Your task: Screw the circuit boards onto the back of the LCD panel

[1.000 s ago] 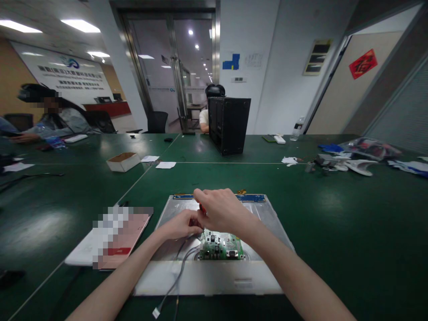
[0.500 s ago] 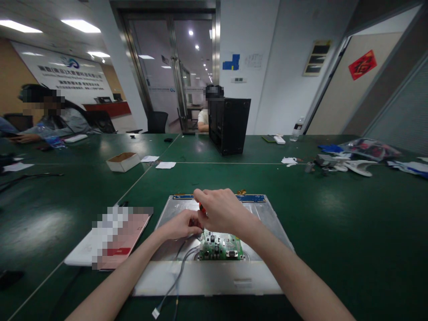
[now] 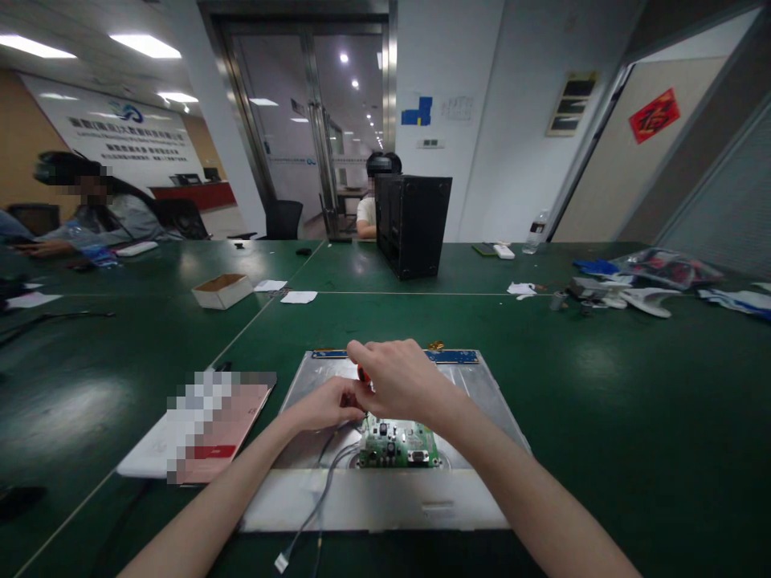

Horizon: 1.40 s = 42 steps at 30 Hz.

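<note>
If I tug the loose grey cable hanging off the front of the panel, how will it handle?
The grey cable curves loosely over the panel's edge, so it is probably floppy and light. Its far end runs toward the green circuit board, so a tug may strain that joint.

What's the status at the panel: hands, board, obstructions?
Right hand gripping red-handled tool. Left hand steadying beside green board. Grey cable trails off panel.
</note>
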Each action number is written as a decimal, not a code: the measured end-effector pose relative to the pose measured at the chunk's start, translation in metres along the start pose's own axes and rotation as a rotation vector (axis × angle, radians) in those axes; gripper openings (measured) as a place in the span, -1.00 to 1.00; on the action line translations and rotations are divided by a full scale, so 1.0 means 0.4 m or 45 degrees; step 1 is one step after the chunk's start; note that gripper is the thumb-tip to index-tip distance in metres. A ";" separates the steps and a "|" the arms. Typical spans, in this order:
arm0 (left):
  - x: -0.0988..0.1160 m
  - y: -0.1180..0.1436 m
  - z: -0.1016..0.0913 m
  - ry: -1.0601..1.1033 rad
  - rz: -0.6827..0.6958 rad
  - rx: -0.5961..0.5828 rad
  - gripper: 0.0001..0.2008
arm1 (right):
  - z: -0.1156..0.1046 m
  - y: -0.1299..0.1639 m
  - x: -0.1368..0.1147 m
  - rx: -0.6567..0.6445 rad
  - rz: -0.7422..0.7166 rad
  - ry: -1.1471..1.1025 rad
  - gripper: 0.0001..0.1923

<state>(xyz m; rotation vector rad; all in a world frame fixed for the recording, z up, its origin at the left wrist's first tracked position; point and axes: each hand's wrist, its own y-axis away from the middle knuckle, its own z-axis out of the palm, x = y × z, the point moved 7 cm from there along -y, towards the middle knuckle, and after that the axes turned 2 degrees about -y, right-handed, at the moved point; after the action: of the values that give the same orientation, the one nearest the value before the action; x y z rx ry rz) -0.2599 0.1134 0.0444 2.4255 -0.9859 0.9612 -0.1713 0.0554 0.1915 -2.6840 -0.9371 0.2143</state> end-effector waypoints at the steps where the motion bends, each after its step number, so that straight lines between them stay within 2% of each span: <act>1: 0.000 0.001 0.000 0.003 -0.017 -0.002 -0.92 | 0.002 -0.001 0.002 -0.014 0.006 0.002 -0.79; 4: -0.001 0.006 -0.003 0.001 -0.070 0.008 -0.89 | 0.009 -0.004 0.010 -0.052 0.045 0.029 -0.76; 6: -0.002 0.007 -0.005 0.001 -0.082 0.015 -0.87 | 0.010 -0.005 0.011 -0.057 0.058 0.041 -0.80; 13: 0.006 -0.001 -0.004 0.005 0.007 0.008 -0.96 | -0.003 0.002 -0.003 -0.011 -0.020 -0.013 -0.79; 17: 0.006 0.005 -0.006 0.007 -0.061 0.008 -0.92 | 0.004 -0.002 0.007 -0.029 0.025 0.035 -0.75; 21: 0.001 0.003 -0.004 -0.007 -0.036 -0.003 -0.90 | 0.002 -0.003 0.006 -0.009 0.023 0.029 -0.85; 24: 0.001 -0.002 -0.001 -0.007 0.020 -0.001 -0.94 | -0.003 0.000 0.000 -0.003 0.001 -0.007 -0.81; 30: -0.008 0.006 -0.003 0.012 -0.085 0.021 -0.92 | 0.005 -0.004 0.010 -0.068 0.071 0.040 -0.75; 34: -0.005 0.004 -0.001 0.039 -0.027 0.015 -0.91 | 0.005 -0.005 0.008 -0.063 0.062 0.026 -0.83; 38: -0.002 0.001 0.001 0.057 0.003 0.000 -0.91 | 0.001 -0.002 0.004 -0.038 0.026 -0.006 -0.79; 42: 0.000 0.006 -0.003 0.022 -0.038 0.016 -0.91 | 0.009 -0.003 0.015 -0.040 0.057 0.027 -0.72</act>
<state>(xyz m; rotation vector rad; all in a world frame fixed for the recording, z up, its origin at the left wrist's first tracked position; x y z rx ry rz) -0.2622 0.1122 0.0454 2.4311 -0.9380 0.9801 -0.1683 0.0608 0.1884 -2.7328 -0.8819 0.1816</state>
